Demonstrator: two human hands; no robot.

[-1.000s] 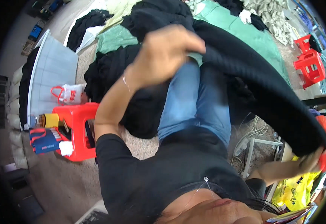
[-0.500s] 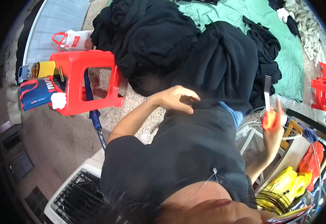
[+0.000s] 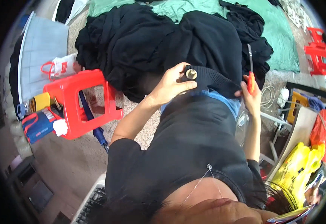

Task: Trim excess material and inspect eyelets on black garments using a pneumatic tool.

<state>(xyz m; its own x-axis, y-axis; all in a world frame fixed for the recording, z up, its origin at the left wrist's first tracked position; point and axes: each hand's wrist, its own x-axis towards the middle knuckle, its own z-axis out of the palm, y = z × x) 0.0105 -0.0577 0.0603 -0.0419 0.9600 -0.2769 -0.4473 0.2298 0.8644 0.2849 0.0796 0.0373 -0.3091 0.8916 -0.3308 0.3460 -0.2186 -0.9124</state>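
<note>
1. At the far left, a blue pack (image 3: pixel 39 126) and a bottle with a yellow band (image 3: pixel 42 101) stood at the left side of a red stool (image 3: pixel 68 106).
2. Behind the stool, a white bag with red handles (image 3: pixel 65 67) sat near a pale panel (image 3: pixel 45 56).
3. A folded blue umbrella (image 3: pixel 101 137) showed just beside the stool.
4. Next came a heap of black cloth (image 3: pixel 125 41).
5. The left hand (image 3: pixel 170 85) pinched the ribbed edge of a black garment (image 3: pixel 209 41) between thumb and fingers, beside a round, gold-coloured disc (image 3: pixel 191 74).
6. The garment lay over the person's lap, its ribbed edge toward the waist.
7. The right hand (image 3: pixel 251 99) was wrapped around an orange-handled tool (image 3: pixel 251 83), its slim metal end pointing away from the body. Whether its thumb touched the garment, I could not tell.
8. Beyond lay green cloth (image 3: pixel 284 52).
9. Nearer, at the right, were a yellow bag (image 3: pixel 293 164) and a red bag (image 3: pixel 321 127).
10. At the far right stood 2 red stools (image 3: pixel 317 49).
</note>
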